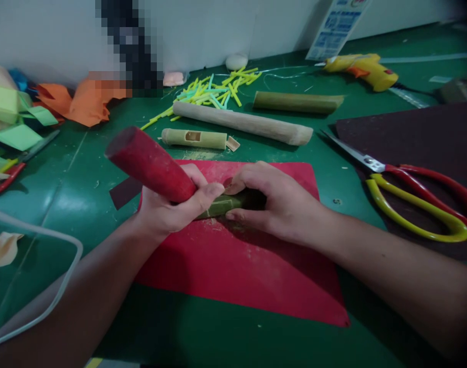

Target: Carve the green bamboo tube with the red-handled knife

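My left hand (176,204) is closed round a thick red cylindrical handle (151,166), tilted up and to the left. The working end of this red-handled tool is hidden behind my fingers. My right hand (262,199) grips a short green bamboo piece (222,205) between thumb and fingers, its right end in shadow under the palm. Both hands are close together over a red mat (233,271) dusted with pale shavings. Just beyond the mat lie a bamboo tube with a square notch (208,138) and a small cut-out chip (233,143).
Behind lie a pale stick (244,122), another bamboo length (297,102), yellow-green strips (214,92) and a yellow glue gun (364,70). Large scissors (417,199) rest at right on a dark sheet (421,138). Coloured paper (84,102) and a white wire loop (70,276) are at left.
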### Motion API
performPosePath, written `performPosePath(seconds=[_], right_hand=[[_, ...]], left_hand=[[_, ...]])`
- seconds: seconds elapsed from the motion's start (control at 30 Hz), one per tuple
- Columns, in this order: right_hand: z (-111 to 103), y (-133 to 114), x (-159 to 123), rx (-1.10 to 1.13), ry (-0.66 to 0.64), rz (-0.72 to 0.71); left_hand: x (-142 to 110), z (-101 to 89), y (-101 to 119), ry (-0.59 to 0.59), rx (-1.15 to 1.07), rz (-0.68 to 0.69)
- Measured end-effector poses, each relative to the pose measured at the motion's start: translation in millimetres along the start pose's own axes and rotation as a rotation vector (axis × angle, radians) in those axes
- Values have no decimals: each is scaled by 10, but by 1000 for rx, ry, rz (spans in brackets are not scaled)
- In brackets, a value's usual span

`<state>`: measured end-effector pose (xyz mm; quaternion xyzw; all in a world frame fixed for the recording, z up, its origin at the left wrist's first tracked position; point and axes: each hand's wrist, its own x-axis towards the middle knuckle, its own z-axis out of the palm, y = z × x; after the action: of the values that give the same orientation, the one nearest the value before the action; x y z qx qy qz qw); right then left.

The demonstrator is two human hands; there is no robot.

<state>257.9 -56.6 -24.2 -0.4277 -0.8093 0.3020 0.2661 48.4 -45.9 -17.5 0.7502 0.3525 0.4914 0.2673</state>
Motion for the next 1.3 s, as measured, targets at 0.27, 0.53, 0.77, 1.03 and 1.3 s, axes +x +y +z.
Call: performPosePath(seconds=[0.27, 0.53, 0.77, 1.03, 1.3], right_hand=[[13, 28, -9, -84, 14, -105], [-2, 11, -14, -34, -80, -216], [17, -4, -4, -81, -86, -254], [46, 4, 9, -69, -45, -203], [40, -3, 28, -47, -49, -178]], left_hand=[[6, -65, 45, -3, 111, -26], [2, -6, 297, 34, 81, -59], [116, 62, 251, -164, -34, -306], [155, 34, 222, -232, -147, -299], [153, 18, 224, -296, -179, -352]])
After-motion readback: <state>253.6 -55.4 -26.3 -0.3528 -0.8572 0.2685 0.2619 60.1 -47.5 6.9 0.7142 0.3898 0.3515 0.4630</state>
